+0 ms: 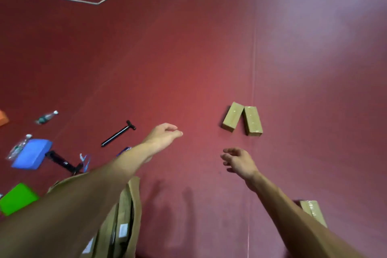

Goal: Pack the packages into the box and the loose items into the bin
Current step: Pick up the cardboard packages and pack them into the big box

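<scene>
A person is holding both bare arms out over a red floor (188, 58). The left hand (165, 134) is hovering with its fingers relaxed and close together, holding nothing. The right hand (238, 161) is hovering with its fingers spread and loosely curled, also empty.

Two brown packages are lying just beyond the right hand's fingertips. The left package (232, 116) and the right package (253, 120) are touching at their far ends and splaying apart toward the hand. A third package (312, 211) is lying back beside the right forearm, partly hidden. The cardboard box (127, 216) is sitting well behind the left hand, mostly under that forearm. No bin is showing.

A black T-handled tool (118, 133) is lying just left of the left hand. A water bottle (46, 117), a blue block (31, 154) and a green block (17, 198) are lying farther left.

Likely risks: because the pair is angled, one grab at both could let one slip. The third package could be overlooked behind the arm. A package carried back could snag a box flap.
</scene>
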{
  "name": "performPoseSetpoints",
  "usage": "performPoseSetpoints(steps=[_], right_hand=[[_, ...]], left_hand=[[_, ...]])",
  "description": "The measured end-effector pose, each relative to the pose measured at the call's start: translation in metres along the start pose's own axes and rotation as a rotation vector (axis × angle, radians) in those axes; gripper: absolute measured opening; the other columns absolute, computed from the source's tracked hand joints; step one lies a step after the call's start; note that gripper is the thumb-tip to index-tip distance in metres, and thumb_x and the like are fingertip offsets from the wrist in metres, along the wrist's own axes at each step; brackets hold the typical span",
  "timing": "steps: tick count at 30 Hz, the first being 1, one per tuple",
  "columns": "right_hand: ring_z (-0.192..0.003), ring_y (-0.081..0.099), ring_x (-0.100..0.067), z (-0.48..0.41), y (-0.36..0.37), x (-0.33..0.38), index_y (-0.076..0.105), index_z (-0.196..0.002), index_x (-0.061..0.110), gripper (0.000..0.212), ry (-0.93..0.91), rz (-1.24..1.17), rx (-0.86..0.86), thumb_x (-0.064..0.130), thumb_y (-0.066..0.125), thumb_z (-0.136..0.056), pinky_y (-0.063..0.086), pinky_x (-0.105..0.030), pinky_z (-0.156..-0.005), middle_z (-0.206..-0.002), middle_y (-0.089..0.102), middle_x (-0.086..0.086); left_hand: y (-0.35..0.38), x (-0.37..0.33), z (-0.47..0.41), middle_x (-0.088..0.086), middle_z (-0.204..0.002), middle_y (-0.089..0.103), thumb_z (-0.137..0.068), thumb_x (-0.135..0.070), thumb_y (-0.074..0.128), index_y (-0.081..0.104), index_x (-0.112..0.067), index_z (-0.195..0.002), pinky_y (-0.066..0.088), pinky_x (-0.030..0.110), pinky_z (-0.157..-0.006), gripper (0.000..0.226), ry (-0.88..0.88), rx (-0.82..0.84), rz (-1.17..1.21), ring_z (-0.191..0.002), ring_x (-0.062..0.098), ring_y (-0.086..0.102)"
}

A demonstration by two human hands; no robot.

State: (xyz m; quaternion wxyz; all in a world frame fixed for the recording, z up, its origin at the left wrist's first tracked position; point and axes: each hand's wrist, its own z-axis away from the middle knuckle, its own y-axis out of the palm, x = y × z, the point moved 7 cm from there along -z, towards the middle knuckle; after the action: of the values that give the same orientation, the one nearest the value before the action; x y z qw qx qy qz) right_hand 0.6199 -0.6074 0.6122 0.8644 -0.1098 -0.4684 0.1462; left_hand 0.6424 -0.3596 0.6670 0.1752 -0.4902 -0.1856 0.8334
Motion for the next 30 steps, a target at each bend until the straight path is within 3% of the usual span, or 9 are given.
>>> performPoseSetpoints(steps=[5,9,11,17,23,30], right_hand=[[-0.074,0.056,-0.015,-0.012,-0.073,0.027,0.061,-0.115,0.007,0.027,-0.021,0.026,-0.092,0.017,0.062,-0.089,0.047,-0.032,-0.07,-0.091,0.063,-0.004],[-0.098,0.063,-0.022,-0.047,-0.099,0.04,0.062,-0.116,0.011,0.032,-0.004,0.118,-0.107,0.024,0.064,-0.087,0.051,-0.041,-0.094,-0.11,0.067,-0.006],[-0.105,0.062,-0.023,-0.079,-0.108,0.049,0.061,-0.119,0.012,0.035,0.008,0.167,-0.106,0.026,0.064,-0.086,0.05,-0.042,-0.097,-0.116,0.066,-0.006],[-0.099,0.056,-0.018,-0.191,-0.129,0.084,0.06,-0.124,0.007,0.04,0.09,0.299,-0.119,0.025,0.062,-0.088,0.047,-0.038,-0.098,-0.113,0.062,-0.004],[-0.093,0.055,-0.016,-0.271,-0.163,0.128,0.059,-0.123,0.01,0.039,0.107,0.369,-0.125,0.029,0.061,-0.089,0.047,-0.033,-0.091,-0.121,0.064,-0.006],[-0.083,0.054,-0.017,-0.363,-0.252,0.124,0.063,-0.117,0.013,0.035,0.204,0.326,-0.159,0.028,0.062,-0.085,0.05,-0.033,-0.085,-0.097,0.064,0.0]], left_hand=[[0.028,-0.091,-0.022,-0.002,-0.116,0.06,-0.088,-0.03,0.061,0.058,-0.019,-0.122,0.042,0.026,-0.092,0.036,0.133,0.038,-0.187,-0.111,0.019,0.058],[0.05,-0.111,-0.066,-0.005,-0.119,0.061,-0.086,-0.034,0.061,0.063,-0.022,-0.114,0.039,0.025,-0.09,0.031,0.114,0.114,-0.202,-0.11,0.015,0.056],[0.06,-0.112,-0.101,-0.005,-0.118,0.062,-0.085,-0.035,0.062,0.064,-0.023,-0.109,0.038,0.024,-0.088,0.026,0.09,0.172,-0.2,-0.106,0.014,0.055],[0.068,-0.141,-0.224,0.003,-0.121,0.061,-0.087,-0.029,0.062,0.058,-0.014,-0.121,0.04,0.025,-0.095,0.037,0.106,0.256,-0.288,-0.114,0.019,0.057],[0.062,-0.201,-0.321,-0.002,-0.106,0.062,-0.087,-0.028,0.063,0.064,-0.017,-0.108,0.039,0.025,-0.092,0.024,0.095,0.264,-0.251,-0.11,0.018,0.059],[0.118,-0.276,-0.411,-0.008,-0.096,0.064,-0.082,-0.034,0.063,0.066,-0.028,-0.093,0.044,0.032,-0.095,0.013,0.073,0.31,-0.256,-0.101,0.017,0.061]])
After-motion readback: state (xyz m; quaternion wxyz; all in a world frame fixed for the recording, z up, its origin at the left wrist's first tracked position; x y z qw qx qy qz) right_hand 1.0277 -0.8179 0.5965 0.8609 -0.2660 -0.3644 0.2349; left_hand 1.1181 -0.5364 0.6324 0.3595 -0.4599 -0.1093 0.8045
